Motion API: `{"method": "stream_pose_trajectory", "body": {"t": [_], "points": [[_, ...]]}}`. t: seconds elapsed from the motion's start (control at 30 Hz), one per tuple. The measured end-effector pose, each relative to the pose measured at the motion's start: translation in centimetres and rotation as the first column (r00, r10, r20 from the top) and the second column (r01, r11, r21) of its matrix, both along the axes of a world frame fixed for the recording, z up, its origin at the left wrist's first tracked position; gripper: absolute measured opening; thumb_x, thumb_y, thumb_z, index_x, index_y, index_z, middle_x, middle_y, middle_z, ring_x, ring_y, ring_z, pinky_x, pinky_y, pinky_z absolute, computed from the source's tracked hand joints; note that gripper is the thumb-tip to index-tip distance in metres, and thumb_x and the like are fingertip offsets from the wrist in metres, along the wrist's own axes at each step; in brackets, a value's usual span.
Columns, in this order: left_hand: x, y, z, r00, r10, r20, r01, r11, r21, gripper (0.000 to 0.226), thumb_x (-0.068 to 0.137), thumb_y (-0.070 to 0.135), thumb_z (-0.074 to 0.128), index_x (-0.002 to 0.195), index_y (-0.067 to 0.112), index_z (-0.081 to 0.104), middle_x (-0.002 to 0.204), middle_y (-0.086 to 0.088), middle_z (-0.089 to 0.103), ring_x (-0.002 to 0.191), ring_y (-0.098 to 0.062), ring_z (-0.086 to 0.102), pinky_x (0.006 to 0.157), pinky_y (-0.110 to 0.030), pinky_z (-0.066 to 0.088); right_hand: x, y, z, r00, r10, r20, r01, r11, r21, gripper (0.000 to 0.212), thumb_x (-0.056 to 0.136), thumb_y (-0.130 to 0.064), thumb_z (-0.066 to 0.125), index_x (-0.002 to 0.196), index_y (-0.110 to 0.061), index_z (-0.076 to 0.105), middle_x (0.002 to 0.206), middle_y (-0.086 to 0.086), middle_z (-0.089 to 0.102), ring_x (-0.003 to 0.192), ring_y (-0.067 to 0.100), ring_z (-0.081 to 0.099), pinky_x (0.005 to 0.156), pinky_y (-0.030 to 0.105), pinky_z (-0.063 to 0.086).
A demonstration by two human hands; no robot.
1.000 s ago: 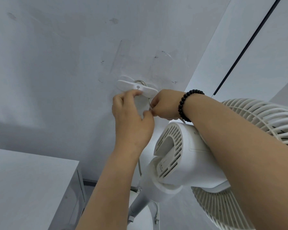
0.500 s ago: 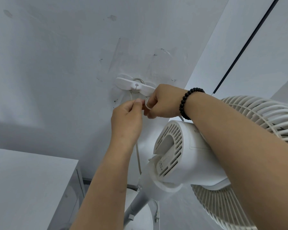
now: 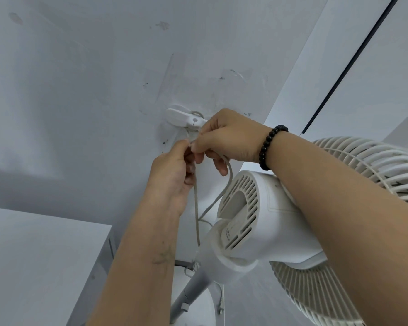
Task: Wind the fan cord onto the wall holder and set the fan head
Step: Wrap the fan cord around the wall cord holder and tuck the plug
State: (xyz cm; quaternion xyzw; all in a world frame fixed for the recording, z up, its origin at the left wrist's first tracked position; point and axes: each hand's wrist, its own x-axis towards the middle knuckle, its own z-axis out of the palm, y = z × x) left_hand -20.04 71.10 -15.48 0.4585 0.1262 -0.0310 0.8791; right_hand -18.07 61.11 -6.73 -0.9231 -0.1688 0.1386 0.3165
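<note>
A white cabinet [image 3: 40, 255] is sitting well below and to the left of my fingers. My left hand [image 3: 172, 175] is dropping away from the wall holder [image 3: 181, 116], where its fingertips were resting a second ago, and is now pinching the fan cord [image 3: 196, 208] just beneath it. A loop of cord that was not showing before is now hanging from under my fingers toward the fan head [image 3: 264, 217], so I judge I am drawing up slack for another turn around the holder. My right hand [image 3: 224, 140], beaded bracelet [image 3: 270, 147] at the wrist, is staying close under the holder's right end, fingers curled on the same cord, touching my left fingertips. The fan head is sitting below my right wrist, untouched, its setting not yet begun.
</note>
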Motion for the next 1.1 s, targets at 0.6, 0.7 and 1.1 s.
{"method": "stream_pose_trajectory", "body": {"t": [0.6,0.7,1.1], "points": [[0.7,0.1,-0.9,0.997,-0.035,-0.072,-0.007,0.856,-0.517,0.019,0.096,0.029,0.054,0.081,0.019,0.061,0.069,0.006,0.060,0.042,-0.003,0.037,0.038,-0.016,0.026,0.1,0.2,-0.1,0.996,0.013,0.084,-0.016,0.999,0.031,0.028,0.089,-0.013,0.058,0.064,-0.003,0.064,0.049,0.004,0.043,0.043,0.019,0.041,0.048,0.028,0.043],[0.6,0.5,-1.1,0.998,-0.069,-0.005,0.057,0.867,-0.495,0.025,0.098,0.031,0.051,0.081,0.017,0.064,0.074,0.006,0.061,0.045,-0.003,0.035,0.039,-0.015,0.025,0.1,0.1,-0.1,0.989,0.015,0.145,-0.021,0.999,0.038,0.032,0.092,-0.015,0.055,0.061,-0.009,0.061,0.044,-0.005,0.046,0.038,0.011,0.040,0.045,0.023,0.044],[0.3,0.7,-0.8,1.000,-0.001,0.014,0.009,0.790,-0.613,0.020,0.098,0.021,0.052,0.083,0.016,0.064,0.068,0.005,0.059,0.041,-0.003,0.034,0.039,-0.014,0.025,0.4,0.8,-0.4,0.999,0.053,-0.004,-0.052,0.997,0.053,0.030,0.096,-0.020,0.053,0.071,-0.004,0.061,0.040,-0.004,0.042,0.034,0.013,0.044,0.059,0.035,0.053]]}}
